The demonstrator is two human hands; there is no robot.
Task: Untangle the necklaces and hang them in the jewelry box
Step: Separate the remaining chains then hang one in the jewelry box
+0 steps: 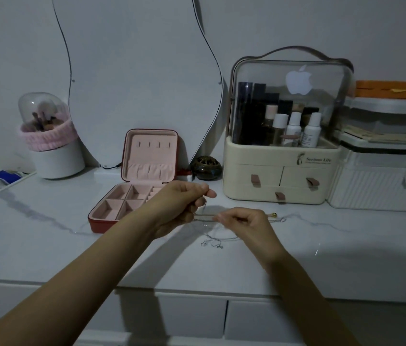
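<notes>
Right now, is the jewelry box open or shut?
Open: the jewelry box lid stands upright, showing its pink hooks and empty compartments.

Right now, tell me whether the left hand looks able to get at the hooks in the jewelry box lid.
Probably yes. The jewelry box stands open with its lid upright, the hooks bare, and nothing lies between them and the left hand. That hand is pinching a necklace chain together with the right hand.

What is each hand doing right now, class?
Left hand: closed, pinching the thin necklace chain.
Right hand: closed, pinching the same chain.
</notes>
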